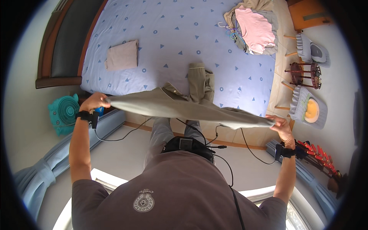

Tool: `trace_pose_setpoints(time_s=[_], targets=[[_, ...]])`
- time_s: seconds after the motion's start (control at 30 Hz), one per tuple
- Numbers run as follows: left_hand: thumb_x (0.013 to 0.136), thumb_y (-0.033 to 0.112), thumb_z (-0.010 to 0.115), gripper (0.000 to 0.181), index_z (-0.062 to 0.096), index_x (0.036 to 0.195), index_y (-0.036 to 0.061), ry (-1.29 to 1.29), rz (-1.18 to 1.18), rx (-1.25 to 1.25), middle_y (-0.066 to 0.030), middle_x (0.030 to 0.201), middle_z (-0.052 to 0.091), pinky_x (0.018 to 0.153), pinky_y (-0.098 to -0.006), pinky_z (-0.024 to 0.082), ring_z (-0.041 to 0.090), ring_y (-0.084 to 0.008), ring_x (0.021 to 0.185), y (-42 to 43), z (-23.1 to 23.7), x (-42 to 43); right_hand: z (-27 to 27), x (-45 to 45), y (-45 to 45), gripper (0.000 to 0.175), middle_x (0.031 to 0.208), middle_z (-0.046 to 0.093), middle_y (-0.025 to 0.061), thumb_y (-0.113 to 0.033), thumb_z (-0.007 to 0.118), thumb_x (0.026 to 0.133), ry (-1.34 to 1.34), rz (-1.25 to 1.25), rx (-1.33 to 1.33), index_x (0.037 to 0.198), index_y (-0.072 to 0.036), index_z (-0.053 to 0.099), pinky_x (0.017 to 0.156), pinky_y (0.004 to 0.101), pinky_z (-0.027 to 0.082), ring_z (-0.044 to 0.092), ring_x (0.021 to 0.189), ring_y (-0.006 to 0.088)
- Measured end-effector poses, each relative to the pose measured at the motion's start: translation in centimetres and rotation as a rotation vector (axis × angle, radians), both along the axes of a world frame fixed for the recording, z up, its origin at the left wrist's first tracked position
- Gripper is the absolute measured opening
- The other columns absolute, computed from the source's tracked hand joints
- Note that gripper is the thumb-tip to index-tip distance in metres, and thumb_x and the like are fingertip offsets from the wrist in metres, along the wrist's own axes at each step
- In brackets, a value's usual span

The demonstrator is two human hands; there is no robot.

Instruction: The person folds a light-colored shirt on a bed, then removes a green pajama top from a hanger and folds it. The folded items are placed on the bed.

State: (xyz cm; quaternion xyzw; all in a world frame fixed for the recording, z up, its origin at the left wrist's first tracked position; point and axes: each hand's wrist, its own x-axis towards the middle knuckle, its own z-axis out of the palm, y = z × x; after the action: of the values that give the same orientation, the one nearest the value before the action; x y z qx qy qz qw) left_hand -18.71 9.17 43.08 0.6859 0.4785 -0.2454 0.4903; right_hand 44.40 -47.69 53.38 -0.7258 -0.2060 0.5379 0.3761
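A grey-green garment (172, 108) with pale piping and a button is stretched wide in the air in front of me. My left hand (96, 102) pinches one end of it, beside the bed's near left corner. At the other end, my right hand (280, 126) grips the cloth near the bed's right edge. Part of the garment, a sleeve with a piped cuff (197, 67), lies on the blue patterned bedsheet (172, 43). The stretched cloth hides the near edge of the bed. Both wrists wear black straps with cables.
A folded pinkish-beige cloth (122, 55) lies on the bed's left. Far right, a pile holds a pink shirt (256, 30) and several hangers (234, 33). A teal fan (63, 113) stands left; cushioned chairs (309, 110) and a small wooden stand (304, 75) stand right. Cables (230, 166) hang at my waist.
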Motion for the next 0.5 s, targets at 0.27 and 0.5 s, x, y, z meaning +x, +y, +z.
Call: trace_pose_setpoints(time_s=[0.27,0.5], targets=[[0.105,0.035,0.062,0.028,0.062,0.097,0.0081,-0.578,0.774,0.4,0.0043,0.088,0.056,0.081,-0.0274,0.046,0.052,-0.009,0.085,1.1,-1.8,1.7,-4.7,4.8,-0.4,0.037,0.104,0.064,-0.0026,-0.008,0.059,0.097,0.052,-0.36,0.092,0.133,-0.005,0.057,0.074,0.0186,0.04,0.054,0.088,0.0061],[0.101,0.033,0.063,0.038,0.067,0.123,0.0025,-0.468,0.41,0.692,-0.0087,0.106,0.071,0.091,-0.0309,0.048,0.064,-0.0191,0.098,5.2,2.5,8.0,1.1,6.5,5.5,0.045,0.124,0.062,0.0028,-0.005,0.053,0.101,-0.292,-0.396,0.144,0.146,-0.001,0.051,0.089,0.0205,0.044,0.054,0.097,0.006]])
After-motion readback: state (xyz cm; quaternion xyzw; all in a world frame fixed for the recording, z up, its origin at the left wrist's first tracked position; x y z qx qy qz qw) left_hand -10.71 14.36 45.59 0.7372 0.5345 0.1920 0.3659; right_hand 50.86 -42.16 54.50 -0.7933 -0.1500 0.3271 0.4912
